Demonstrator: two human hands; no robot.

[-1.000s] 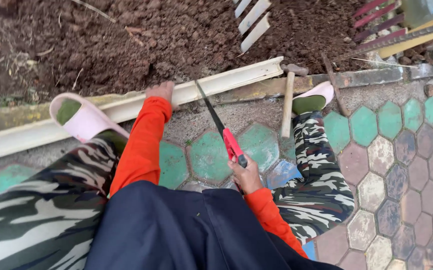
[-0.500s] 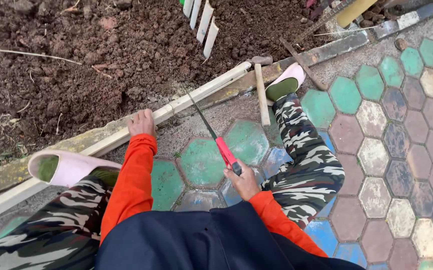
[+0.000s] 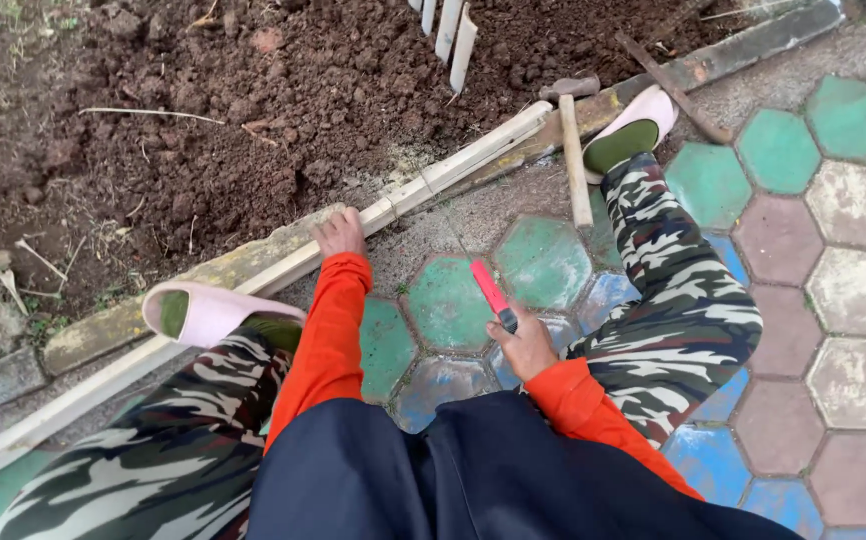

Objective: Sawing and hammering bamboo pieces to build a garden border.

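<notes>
I sit on the paving with my legs apart, in camouflage trousers and pink slippers. My left hand (image 3: 341,234) presses flat on a long pale wooden slat (image 3: 453,165) that lies along the stone kerb beside the dug soil. Close to my body, above the green hexagon tiles, my right hand (image 3: 527,347) grips a red-handled hand saw (image 3: 491,290). The red part points up and away from the slat. I cannot make out the blade.
A hammer with a wooden handle (image 3: 575,150) lies between the slat and my right foot (image 3: 633,135). Several white slats (image 3: 450,30) stand in the brown soil (image 3: 283,90). A rusty bar (image 3: 675,88) rests on the kerb. Coloured hexagon tiles (image 3: 833,250) spread to the right.
My right hand has pulled the saw back from the slat toward my body; the dark blade that crossed the slat no longer shows. My left hand stays on the slat.
</notes>
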